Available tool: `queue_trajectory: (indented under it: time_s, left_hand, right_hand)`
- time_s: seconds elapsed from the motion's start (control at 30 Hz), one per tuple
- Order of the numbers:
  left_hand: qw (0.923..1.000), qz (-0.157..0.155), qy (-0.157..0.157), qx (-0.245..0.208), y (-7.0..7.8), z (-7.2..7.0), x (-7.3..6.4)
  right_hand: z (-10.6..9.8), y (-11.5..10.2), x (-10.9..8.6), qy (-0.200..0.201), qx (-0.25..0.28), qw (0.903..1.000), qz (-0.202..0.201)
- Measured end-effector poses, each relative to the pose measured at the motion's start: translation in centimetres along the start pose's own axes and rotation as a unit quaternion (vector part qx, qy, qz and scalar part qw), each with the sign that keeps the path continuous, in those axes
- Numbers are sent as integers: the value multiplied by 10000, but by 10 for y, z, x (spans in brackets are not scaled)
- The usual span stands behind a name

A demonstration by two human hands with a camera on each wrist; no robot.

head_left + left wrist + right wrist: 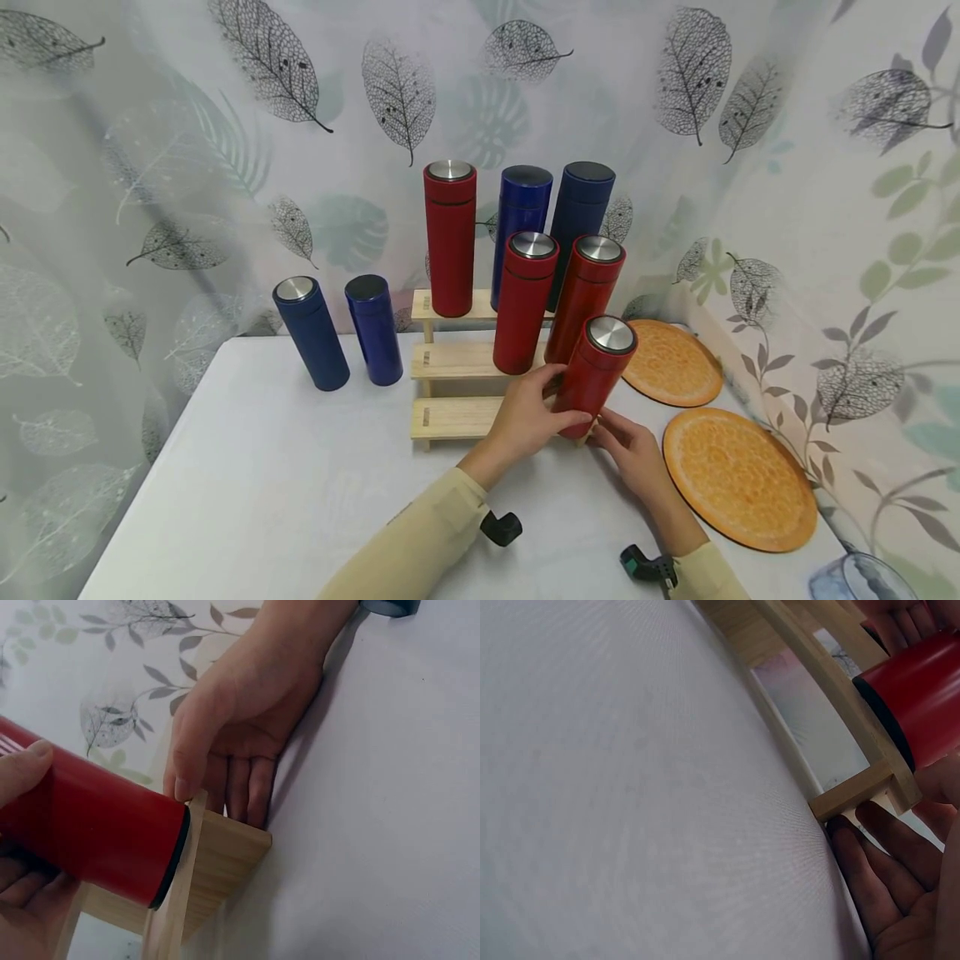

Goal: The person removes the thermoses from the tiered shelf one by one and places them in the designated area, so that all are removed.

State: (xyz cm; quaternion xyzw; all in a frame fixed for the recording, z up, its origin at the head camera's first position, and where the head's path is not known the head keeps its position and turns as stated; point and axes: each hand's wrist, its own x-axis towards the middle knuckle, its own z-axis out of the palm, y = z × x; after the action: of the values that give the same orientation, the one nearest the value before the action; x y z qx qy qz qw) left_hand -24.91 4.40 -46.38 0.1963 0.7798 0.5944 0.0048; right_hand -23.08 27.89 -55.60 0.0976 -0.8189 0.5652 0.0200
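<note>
A red thermos bottle [592, 379] with a silver lid stands at the right end of the lowest step of a three-step wooden rack [453, 417]. My left hand [527, 421] grips this bottle around its lower body, thumb in front. In the left wrist view the black base of the red bottle [112, 825] sits right at the step's board. My right hand [633, 458] holds the rack's right end low down. Its thumb is at the board's edge and its fingers [896, 844] touch the leg, close to the table.
Two more red bottles [527, 304] stand on the middle step. The top step bears a red bottle [452, 242] and two blue ones [523, 200]. Two blue bottles [311, 337] stand left of the rack. Two round orange mats [738, 479] lie on the right, near a glass [862, 579].
</note>
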Motion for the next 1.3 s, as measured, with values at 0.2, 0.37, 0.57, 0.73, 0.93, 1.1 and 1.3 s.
queue_trajectory:
  time_s: [0.2,0.37,0.57,0.73,0.93,1.1,1.3]
  left_hand:
    - [9998,112,-65,-166,-2,-3,-2]
    - [9997,42,-81,-239,-2,-7,-7]
    - [9998,-42,-117,-131,-1,-14,-13]
    - [9998,131,-98,-82,-3,-22,-20]
    - [9994,182,-30,-277,-6,-33,-29]
    - [9997,54,57,-249,-6,-48,-36]
    - [9995,-16,208,-238,-4,-68,-46]
  right_hand:
    - [0,-2,-1,42,-200,9998,69]
    - [-1,-1,-2,56,-392,9991,159]
    - [-2,0,-2,82,-409,9991,113]
    - [-1,-1,-2,116,-421,9990,17]
    - [-1,0,-2,75,-174,9997,-164]
    - [1,-1,-1,6,-28,9997,-260]
    - [2,-1,-1,6,-85,9997,-239]
